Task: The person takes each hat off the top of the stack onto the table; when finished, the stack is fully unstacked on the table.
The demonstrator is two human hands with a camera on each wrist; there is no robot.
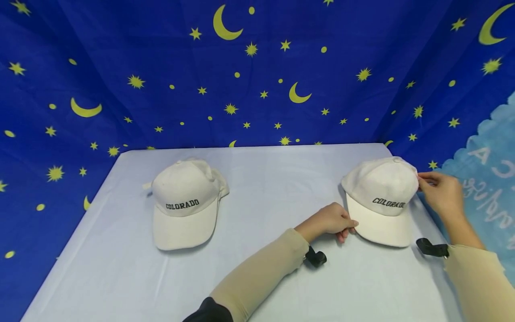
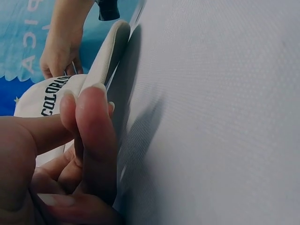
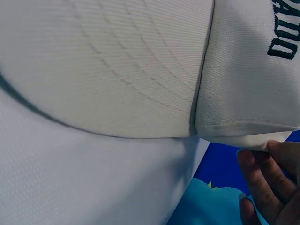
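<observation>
White cap (image 1: 382, 197) resting in 2-sided grip

Left hand (image 1: 335, 221) is pinching the brim (image 1: 382, 226) while right hand (image 1: 444, 193) is pinching the crown's right rim, fingertips closed, apparently steadying it from opposite sides. The cap is sitting on the table's (image 1: 265, 192) right side, brim pointing toward the foreground, long axis running back to front.

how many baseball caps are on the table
2: one white COLORADO baseball cap at the left of the table, the other cap at its right, between the left hand and the right hand.
</observation>
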